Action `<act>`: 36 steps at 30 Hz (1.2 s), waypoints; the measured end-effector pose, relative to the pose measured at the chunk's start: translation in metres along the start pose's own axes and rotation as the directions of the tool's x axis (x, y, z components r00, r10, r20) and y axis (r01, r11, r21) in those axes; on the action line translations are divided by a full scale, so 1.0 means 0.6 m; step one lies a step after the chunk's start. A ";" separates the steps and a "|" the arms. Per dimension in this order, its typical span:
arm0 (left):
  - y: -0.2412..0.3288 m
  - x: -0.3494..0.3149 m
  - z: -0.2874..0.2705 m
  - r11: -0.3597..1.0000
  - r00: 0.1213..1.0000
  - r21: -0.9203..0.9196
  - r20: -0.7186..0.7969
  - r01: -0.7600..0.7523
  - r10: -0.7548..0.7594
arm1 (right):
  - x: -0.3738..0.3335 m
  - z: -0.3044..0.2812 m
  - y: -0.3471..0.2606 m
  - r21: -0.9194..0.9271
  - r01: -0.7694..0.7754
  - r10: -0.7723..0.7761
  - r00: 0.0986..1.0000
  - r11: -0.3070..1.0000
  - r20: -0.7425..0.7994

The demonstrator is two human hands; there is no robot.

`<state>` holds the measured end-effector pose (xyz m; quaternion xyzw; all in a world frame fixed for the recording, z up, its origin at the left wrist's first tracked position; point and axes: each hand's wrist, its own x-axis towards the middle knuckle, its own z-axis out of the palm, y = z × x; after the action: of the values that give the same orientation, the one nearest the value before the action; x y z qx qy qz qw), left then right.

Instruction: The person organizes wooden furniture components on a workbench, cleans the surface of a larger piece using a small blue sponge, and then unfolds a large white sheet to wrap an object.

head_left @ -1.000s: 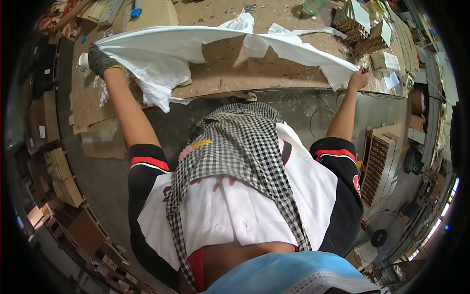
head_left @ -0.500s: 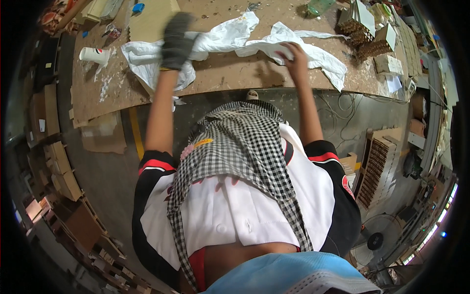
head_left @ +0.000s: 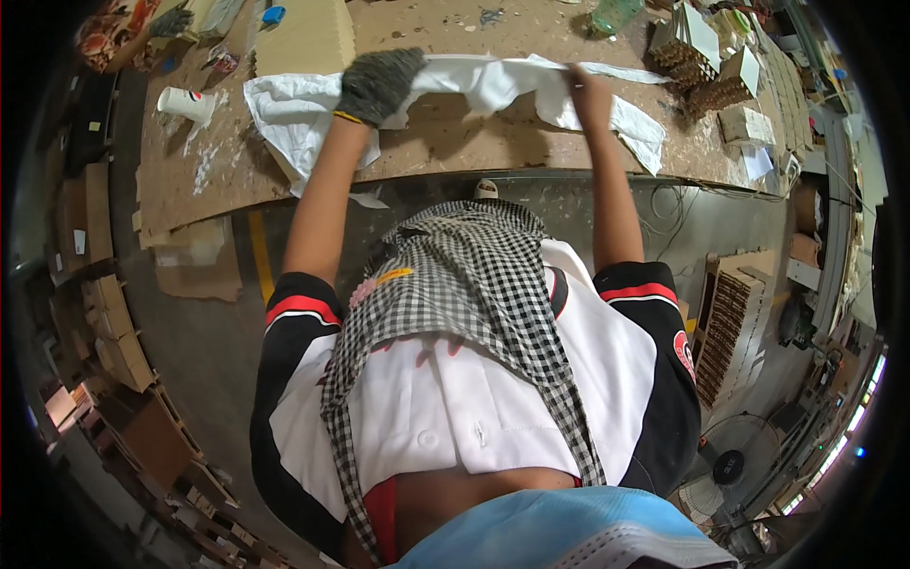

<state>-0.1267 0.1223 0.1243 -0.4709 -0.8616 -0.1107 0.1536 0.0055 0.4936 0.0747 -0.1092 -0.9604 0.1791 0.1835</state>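
A long white cloth (head_left: 485,80) is stretched between my two hands, with its middle lifted off the worktable (head_left: 455,147). My left hand (head_left: 379,87), in a dark grey knit glove, is closed on it. The bare right hand (head_left: 590,99) grips it farther right; its fingertips are partly hidden and a little blurred. To the left of the glove the cloth lies bunched on the table and hangs over the front edge. Its right end lies crumpled on the board, and a narrow strip trails off behind my right hand.
A paper cup (head_left: 186,103) lies at the left near white smears. Tan sheets (head_left: 305,38) and a blue object (head_left: 273,15) are behind. Stacked honeycomb cardboard pieces (head_left: 684,49) stand at the right. Another person's gloved hand (head_left: 172,21) shows far left. Cables (head_left: 668,204) lie below the table.
My gloved left hand has come down and to the right and now holds the cloth. My right hand has closed on it and moved slightly up. The cloth's middle has been lifted and pulled straight.
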 end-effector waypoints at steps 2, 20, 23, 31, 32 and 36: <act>-0.031 0.028 -0.038 0.989 0.987 -0.041 0.075 0.142 -0.139 | -0.004 -0.021 0.119 0.296 -0.169 0.227 0.959 0.940 -0.172; -0.265 0.002 -0.248 0.783 0.913 0.510 -0.368 0.355 -0.174 | 0.200 -0.253 0.207 -0.148 -0.162 0.003 0.685 0.976 -0.728; -0.208 -0.052 -0.260 0.695 0.923 0.635 -0.369 0.337 -0.111 | 0.183 -0.270 0.178 -0.053 -0.077 0.010 0.652 0.996 -0.758; -0.017 -0.191 -0.110 0.635 0.997 0.769 -0.031 0.065 -0.065 | -0.030 -0.163 0.282 -0.229 -0.239 0.122 0.894 0.943 -0.432; 0.021 -0.177 -0.124 0.781 1.000 0.625 0.021 0.004 -0.022 | -0.064 -0.154 0.305 -0.245 -0.252 0.156 0.922 0.936 -0.354; 0.051 -0.243 -0.055 0.985 0.974 0.151 0.225 -0.077 0.041 | -0.117 -0.143 0.354 -0.195 -0.204 0.248 0.940 0.959 0.237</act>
<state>-0.0213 0.0140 0.1022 -0.4919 -0.8650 0.0160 0.0973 0.1336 0.6943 0.0457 -0.2096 -0.9687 0.1303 0.0251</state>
